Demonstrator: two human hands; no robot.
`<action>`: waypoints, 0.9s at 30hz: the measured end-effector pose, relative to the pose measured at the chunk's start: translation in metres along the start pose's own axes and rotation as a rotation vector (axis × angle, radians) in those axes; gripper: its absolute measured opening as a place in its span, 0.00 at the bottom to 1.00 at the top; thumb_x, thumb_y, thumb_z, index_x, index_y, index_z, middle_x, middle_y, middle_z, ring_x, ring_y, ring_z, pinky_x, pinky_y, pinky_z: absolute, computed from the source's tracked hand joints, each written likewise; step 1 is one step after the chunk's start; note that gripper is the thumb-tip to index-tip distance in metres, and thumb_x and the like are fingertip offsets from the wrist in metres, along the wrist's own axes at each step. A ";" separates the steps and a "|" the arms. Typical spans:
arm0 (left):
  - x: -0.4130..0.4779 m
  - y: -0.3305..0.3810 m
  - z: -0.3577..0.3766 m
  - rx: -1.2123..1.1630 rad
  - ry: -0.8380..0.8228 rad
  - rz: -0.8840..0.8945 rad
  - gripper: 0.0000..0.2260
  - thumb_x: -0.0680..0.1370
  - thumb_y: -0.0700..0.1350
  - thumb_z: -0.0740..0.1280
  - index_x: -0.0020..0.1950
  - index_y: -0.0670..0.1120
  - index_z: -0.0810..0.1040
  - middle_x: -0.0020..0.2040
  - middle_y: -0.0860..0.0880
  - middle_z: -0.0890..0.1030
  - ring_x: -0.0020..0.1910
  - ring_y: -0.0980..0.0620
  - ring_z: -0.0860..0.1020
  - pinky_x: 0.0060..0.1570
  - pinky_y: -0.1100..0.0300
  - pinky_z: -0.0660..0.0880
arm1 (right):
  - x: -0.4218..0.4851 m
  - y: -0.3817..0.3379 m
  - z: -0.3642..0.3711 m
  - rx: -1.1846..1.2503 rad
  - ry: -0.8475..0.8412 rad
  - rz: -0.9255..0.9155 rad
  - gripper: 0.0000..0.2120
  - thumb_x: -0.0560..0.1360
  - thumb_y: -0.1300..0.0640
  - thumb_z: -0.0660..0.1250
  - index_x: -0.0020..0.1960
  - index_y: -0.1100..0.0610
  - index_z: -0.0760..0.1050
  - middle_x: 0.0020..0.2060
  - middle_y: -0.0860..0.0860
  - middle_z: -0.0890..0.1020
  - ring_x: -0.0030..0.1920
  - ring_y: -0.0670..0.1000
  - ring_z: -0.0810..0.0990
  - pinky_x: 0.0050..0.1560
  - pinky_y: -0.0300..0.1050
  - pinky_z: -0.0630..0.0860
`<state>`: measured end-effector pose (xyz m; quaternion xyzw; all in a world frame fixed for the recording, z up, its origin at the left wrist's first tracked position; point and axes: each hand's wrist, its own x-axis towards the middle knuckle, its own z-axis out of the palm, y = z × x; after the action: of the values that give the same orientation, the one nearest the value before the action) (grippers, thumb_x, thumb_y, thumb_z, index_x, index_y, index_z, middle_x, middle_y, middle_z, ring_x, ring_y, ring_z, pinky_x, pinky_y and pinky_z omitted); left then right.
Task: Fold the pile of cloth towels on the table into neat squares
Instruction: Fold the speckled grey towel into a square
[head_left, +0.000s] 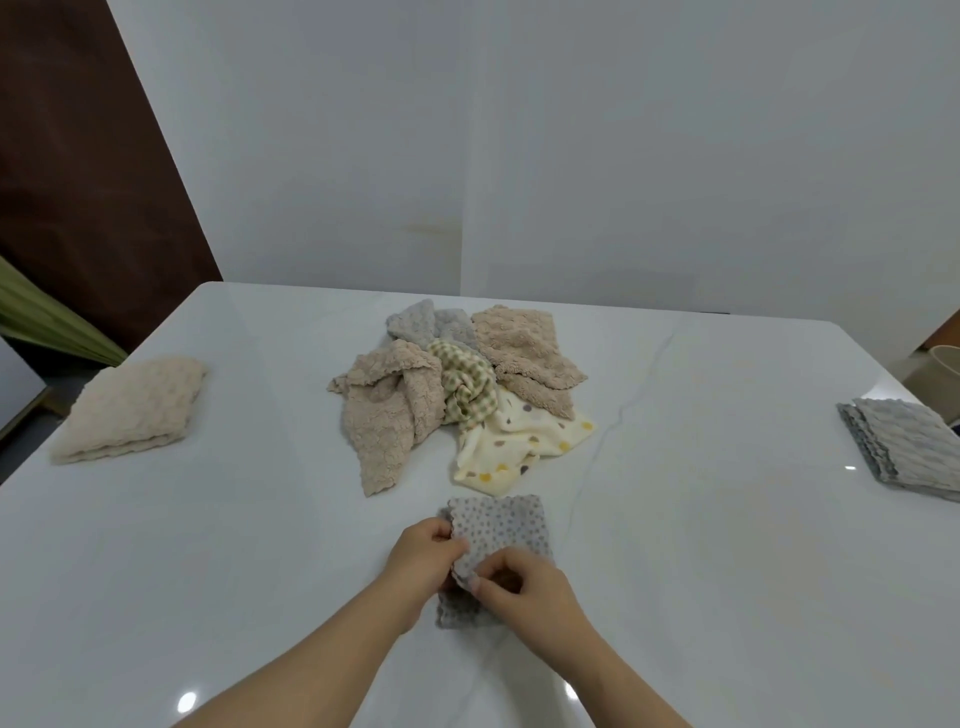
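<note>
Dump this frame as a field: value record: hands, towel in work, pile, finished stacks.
left hand: pinches the left edge of the grey dotted towel
right hand: pinches the same towel's near-left edge
grey dotted towel: partly folded, lying on the table in front of the pile
pile: unfolded, table centre; beige, grey, green-checked and cream spotted cloths
beige folded towel: table's left side, apart from the pile
grey folded towels: table's right edge, partly cut off by the frame
</note>
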<state>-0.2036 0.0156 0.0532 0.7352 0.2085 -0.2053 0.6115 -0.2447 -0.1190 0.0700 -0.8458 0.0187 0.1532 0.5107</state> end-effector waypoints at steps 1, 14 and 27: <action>0.001 -0.001 -0.001 0.117 0.031 0.041 0.01 0.76 0.40 0.65 0.45 0.44 0.76 0.43 0.45 0.80 0.45 0.46 0.79 0.50 0.51 0.78 | 0.000 0.001 -0.002 0.009 0.026 0.001 0.06 0.72 0.55 0.68 0.37 0.49 0.75 0.31 0.44 0.77 0.32 0.38 0.74 0.36 0.29 0.69; -0.014 -0.014 -0.007 0.996 -0.021 0.412 0.29 0.72 0.61 0.65 0.71 0.59 0.61 0.61 0.52 0.63 0.62 0.53 0.65 0.58 0.61 0.69 | 0.011 0.023 -0.016 -0.141 0.214 0.221 0.23 0.74 0.56 0.65 0.67 0.56 0.63 0.48 0.48 0.74 0.46 0.48 0.75 0.39 0.37 0.70; -0.017 -0.005 0.000 1.051 0.138 0.056 0.29 0.67 0.66 0.67 0.59 0.49 0.67 0.57 0.51 0.76 0.58 0.49 0.74 0.55 0.55 0.65 | 0.007 0.027 -0.020 -0.139 0.170 0.301 0.14 0.71 0.56 0.68 0.35 0.53 0.63 0.33 0.48 0.73 0.35 0.48 0.72 0.34 0.40 0.67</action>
<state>-0.2203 0.0160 0.0586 0.9596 0.0977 -0.2167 0.1508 -0.2379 -0.1487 0.0537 -0.8766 0.1775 0.1571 0.4187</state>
